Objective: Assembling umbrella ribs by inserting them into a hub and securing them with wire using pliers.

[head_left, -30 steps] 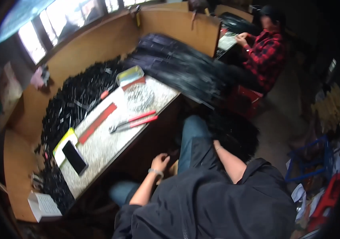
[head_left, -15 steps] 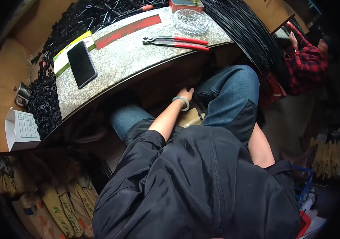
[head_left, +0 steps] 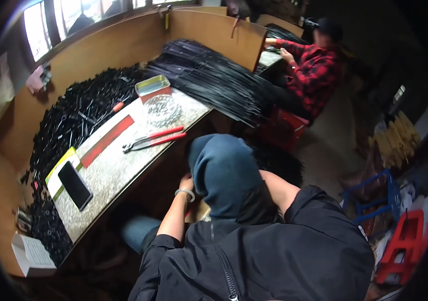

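Below the speckled benchtop (head_left: 107,175), the left hand (head_left: 187,181) sits just beside the raised denim knee (head_left: 224,165), the right hand hidden behind it; what either holds cannot be told. Keeping that knee steady should help; red-handled end nippers (head_left: 161,134) lie on top

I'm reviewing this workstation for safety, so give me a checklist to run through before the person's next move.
1. Left hand visible: ok; the bare left hand, wearing a pale round bracelet, is beside the bent knee in blue jeans.
2. Left hand's grip confirmed: cannot tell; that part is hidden.
3. Right hand visible: not ok; the right forearm runs behind the knee.
4. Metal pliers with red handles set down: ok; lying on the grey speckled bench top.
5. Black rectangular phone apart from the pliers: ok.
6. Round clear-glass dish empty: cannot tell; too blurred.
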`<move>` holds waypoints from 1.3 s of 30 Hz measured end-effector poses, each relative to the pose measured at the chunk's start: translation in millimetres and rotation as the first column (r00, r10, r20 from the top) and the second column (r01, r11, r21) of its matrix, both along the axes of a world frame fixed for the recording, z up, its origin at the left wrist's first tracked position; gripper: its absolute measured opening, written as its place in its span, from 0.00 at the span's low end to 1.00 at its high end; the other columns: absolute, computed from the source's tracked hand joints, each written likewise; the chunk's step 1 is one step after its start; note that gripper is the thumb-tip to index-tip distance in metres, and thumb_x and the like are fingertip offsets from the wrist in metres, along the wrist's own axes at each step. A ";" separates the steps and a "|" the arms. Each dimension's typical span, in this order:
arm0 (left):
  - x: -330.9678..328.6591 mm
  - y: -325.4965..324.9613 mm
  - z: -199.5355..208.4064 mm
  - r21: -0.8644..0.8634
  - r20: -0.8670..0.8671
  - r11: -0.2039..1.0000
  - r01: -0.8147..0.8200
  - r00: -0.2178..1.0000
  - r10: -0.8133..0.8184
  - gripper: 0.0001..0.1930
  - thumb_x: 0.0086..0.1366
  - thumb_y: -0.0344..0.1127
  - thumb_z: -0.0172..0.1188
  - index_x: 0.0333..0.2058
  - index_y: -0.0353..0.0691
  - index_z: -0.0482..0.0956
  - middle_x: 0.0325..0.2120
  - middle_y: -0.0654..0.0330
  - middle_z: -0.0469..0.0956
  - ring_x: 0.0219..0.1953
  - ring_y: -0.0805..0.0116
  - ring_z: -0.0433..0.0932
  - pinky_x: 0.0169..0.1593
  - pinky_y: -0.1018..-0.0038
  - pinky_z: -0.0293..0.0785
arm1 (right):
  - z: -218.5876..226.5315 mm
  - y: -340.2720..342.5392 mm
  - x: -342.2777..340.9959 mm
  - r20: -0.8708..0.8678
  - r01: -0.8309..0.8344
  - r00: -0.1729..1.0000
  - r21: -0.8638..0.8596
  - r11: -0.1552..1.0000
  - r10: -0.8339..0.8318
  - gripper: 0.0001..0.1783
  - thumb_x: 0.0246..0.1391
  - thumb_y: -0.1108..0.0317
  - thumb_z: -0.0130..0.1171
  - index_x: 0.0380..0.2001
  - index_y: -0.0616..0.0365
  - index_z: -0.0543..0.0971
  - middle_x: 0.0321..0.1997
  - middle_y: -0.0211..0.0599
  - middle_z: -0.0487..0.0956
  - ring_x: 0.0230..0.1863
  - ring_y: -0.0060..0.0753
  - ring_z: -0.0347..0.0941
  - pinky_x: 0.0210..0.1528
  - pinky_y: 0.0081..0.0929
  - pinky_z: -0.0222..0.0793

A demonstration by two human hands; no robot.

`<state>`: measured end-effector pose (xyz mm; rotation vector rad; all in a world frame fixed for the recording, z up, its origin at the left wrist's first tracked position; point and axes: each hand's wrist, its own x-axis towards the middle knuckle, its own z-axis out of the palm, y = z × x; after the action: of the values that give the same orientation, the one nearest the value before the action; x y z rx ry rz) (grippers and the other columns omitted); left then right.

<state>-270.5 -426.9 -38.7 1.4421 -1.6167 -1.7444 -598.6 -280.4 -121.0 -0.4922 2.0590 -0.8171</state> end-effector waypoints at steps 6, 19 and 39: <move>31.3 -59.9 -99.2 -0.141 0.212 0.988 -0.062 0.973 0.091 0.26 0.49 0.50 0.61 0.39 0.32 0.79 0.40 0.42 0.77 0.48 0.51 0.76 0.48 0.66 0.71 | 50.0 -68.4 48.1 -0.107 -0.140 0.986 -0.116 0.983 0.128 0.15 0.52 0.64 0.51 0.34 0.65 0.79 0.32 0.49 0.81 0.38 0.41 0.77 0.41 0.35 0.69; 49.8 -41.6 -28.8 -0.139 0.457 0.859 0.492 0.802 -0.385 0.19 0.55 0.42 0.56 0.41 0.36 0.78 0.43 0.41 0.75 0.46 0.45 0.75 0.47 0.60 0.72 | 66.0 -101.4 100.9 -0.080 -0.370 0.928 -0.076 0.926 0.365 0.15 0.52 0.64 0.51 0.34 0.65 0.79 0.31 0.48 0.81 0.37 0.42 0.77 0.41 0.36 0.69; 117.1 14.3 -60.7 0.310 0.403 0.935 0.173 0.867 -0.294 0.18 0.65 0.47 0.49 0.49 0.46 0.75 0.48 0.53 0.75 0.53 0.56 0.72 0.55 0.65 0.66 | 408.4 -301.4 11.3 -0.991 -0.832 0.118 -0.064 0.552 0.062 0.09 0.48 0.65 0.60 0.29 0.60 0.76 0.35 0.40 0.74 0.42 0.42 0.70 0.44 0.34 0.69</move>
<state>-153.5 -412.6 -99.4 1.9587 -1.9103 -1.9246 -587.3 -581.8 287.4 -2.5533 2.1421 -0.8324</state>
